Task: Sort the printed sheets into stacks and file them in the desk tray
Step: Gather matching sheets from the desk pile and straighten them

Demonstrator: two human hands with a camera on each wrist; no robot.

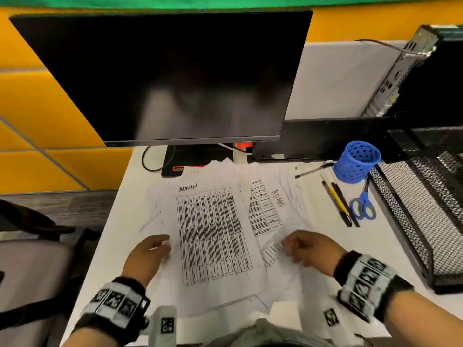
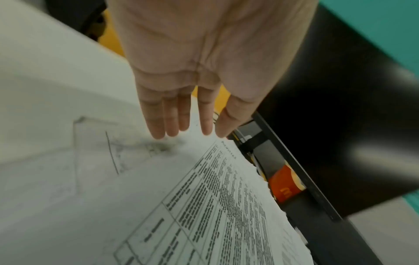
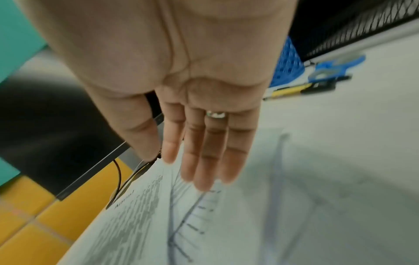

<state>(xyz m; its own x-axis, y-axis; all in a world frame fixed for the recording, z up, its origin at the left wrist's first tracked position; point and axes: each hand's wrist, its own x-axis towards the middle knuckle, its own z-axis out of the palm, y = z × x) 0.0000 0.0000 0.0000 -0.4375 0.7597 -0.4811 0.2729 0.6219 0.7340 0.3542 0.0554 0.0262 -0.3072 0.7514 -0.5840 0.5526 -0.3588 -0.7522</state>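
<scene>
On the white table (image 1: 320, 221) below a dark monitor (image 1: 162, 76), loose printed sheets (image 1: 213, 234) lie fanned, unsorted; the mesh desk tray (image 1: 423, 221) waits at right. Left hand (image 1: 147, 254) and right hand (image 1: 310, 249) hover with straight fingers (image 2: 172, 122), holding nothing. Light, floppy paper likely slides easily; best pinched at edges.

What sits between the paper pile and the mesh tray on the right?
On the desk between the printed sheets and the mesh desk tray lie pens, blue scissors and a blue pen cup. They only block a slide across the desk; lifted sheets would clear them. Both hands are open over the pile.
</scene>
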